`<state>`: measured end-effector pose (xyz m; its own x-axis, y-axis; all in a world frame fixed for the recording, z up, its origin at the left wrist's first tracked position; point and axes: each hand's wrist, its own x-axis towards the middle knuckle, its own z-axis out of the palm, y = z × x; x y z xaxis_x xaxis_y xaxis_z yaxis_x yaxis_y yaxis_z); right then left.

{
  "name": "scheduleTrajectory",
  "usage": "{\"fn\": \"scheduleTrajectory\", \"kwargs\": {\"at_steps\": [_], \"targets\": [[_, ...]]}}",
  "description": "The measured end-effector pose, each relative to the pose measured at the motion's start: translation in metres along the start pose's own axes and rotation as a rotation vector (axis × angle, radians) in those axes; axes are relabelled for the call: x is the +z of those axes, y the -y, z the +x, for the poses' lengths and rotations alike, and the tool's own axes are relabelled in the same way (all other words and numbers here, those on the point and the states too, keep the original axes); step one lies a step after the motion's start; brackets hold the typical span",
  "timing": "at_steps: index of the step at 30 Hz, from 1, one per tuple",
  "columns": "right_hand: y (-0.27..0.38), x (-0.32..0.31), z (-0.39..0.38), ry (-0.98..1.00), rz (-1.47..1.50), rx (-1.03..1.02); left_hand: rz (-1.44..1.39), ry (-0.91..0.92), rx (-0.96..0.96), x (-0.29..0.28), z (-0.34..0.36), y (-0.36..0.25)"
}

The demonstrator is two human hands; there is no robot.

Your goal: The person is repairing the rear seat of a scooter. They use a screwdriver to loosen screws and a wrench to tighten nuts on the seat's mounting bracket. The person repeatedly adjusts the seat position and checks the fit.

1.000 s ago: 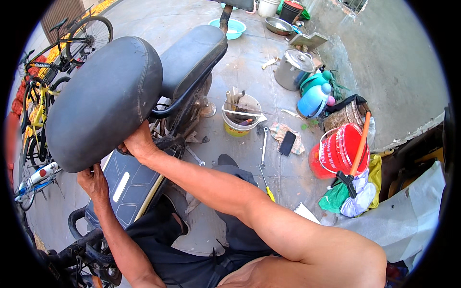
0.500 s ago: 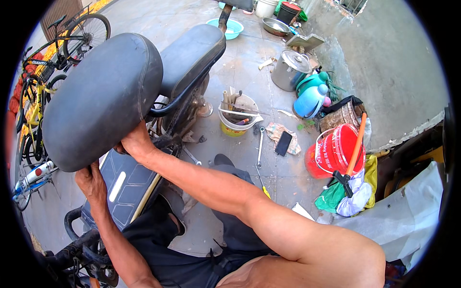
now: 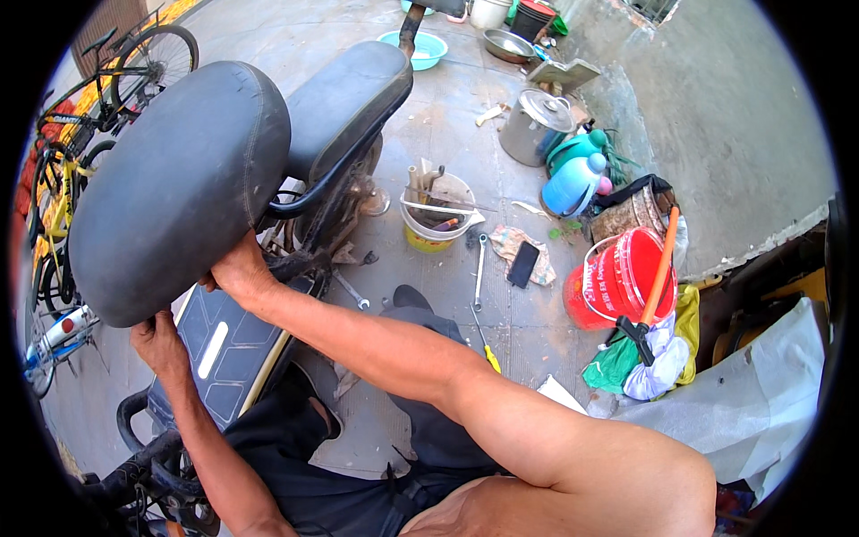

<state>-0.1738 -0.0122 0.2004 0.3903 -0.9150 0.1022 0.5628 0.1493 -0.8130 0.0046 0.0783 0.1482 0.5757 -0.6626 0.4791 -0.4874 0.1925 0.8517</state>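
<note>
The rounded black front seat point(image 3: 183, 183) of an electric scooter rises at the left, its top towards me. Beneath its lower rim my left hand point(image 3: 163, 347) reaches up with bent, closed fingers; the seat covers the fingertips. My right hand point(image 3: 242, 273) curls in under the seat's near right edge, fingers mostly hidden. What either hand grips is out of sight. Behind stands the longer black rear seat point(image 3: 349, 98). The scooter's dark footboard point(image 3: 234, 345) lies below my hands, and part of the handlebar point(image 3: 148, 461) shows at lower left.
On the paving are a combination wrench point(image 3: 481, 268), another wrench point(image 3: 351, 291), a yellow-handled screwdriver point(image 3: 489, 351), a tool bucket point(image 3: 429, 234), and a phone point(image 3: 523, 266) on a cloth. A red bucket point(image 3: 608, 282) with an orange-handled tool leans right. Bicycles point(image 3: 67, 192) stand far left.
The whole view has shifted slightly left. Both hands stay under the front seat, with only small shifts of the fingers. Nothing has visibly been let go.
</note>
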Motion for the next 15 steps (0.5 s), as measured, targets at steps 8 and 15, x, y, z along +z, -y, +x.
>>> {"fn": "scheduleTrajectory", "kwargs": {"at_steps": [8, 15], "targets": [[0.004, 0.001, -0.002, 0.005, 0.006, 0.034, 0.050, -0.136, 0.023, 0.015, -0.006, -0.006], [-0.005, -0.002, 0.003, 0.023, -0.159, -0.048, 0.119, -0.019, 0.126, -0.003, 0.005, 0.007]]}}
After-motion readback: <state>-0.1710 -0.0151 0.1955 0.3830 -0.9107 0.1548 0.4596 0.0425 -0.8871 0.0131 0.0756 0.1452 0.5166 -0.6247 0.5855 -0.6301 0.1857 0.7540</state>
